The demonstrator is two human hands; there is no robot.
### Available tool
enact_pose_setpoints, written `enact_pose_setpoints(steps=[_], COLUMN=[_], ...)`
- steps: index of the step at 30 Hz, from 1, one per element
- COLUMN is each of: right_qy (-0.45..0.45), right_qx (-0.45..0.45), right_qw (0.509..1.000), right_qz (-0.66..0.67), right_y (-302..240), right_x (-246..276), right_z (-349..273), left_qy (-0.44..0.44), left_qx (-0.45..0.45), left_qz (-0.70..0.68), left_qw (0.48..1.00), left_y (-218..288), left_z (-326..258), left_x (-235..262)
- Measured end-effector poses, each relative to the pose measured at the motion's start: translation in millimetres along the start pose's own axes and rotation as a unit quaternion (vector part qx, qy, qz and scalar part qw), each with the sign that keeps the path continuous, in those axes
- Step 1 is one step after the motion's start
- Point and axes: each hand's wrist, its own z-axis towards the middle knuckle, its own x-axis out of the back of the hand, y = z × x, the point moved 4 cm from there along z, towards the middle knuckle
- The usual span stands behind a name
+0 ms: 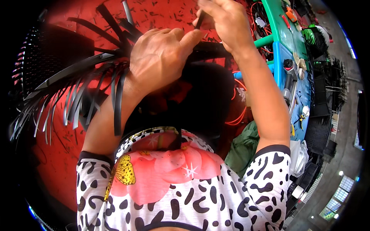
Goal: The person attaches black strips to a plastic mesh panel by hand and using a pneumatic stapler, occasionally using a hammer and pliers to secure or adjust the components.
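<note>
A dark woven piece (65, 48) with a long curved black bar (73, 69) reaches in from the left, fringed by many loose flat black plastic strips (117, 104). My left hand (162, 57) is closed over the black work at the bar's right end, thumb stretched to the right; its other fingers are mostly hidden. By the thumb tip a short black strip (200, 19) stands up. My right hand (227, 25) is curled round that strip's upper end, its fingertips slightly blurred. Several more strips (110, 19) fan out beyond my left hand.
Small black scraps (165, 13) litter the red floor. At right stands a green and blue table (283, 34) with a power tool (288, 77), an orange-handled tool (291, 14) and small parts. Orange tubing (241, 117) hangs beside it; green cloth (244, 148) lies near my right elbow.
</note>
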Motion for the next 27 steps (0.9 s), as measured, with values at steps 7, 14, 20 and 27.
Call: enact_pose_setpoints(steps=[7,14,20,27], right_qy=[0.101,0.107,0.032,0.022], right_qx=[0.073,0.171,0.140,0.130], right_qw=[0.964,0.965,0.990,0.968], right_qz=[0.236,0.170,-0.002,-0.212], right_y=[4,-11,-26,-19], right_x=[6,7,15,5], right_z=[-52,-72,-44,14], left_qy=[-0.018,0.008,0.051,0.061], left_qx=[0.003,-0.005,-0.003,0.009], left_qz=[-0.014,-0.004,0.022,0.033], left_qw=[1.000,1.000,0.998,0.998], left_y=[-8,-9,-1,-3], left_z=[9,10,6,4], left_x=[1,1,-5,-6])
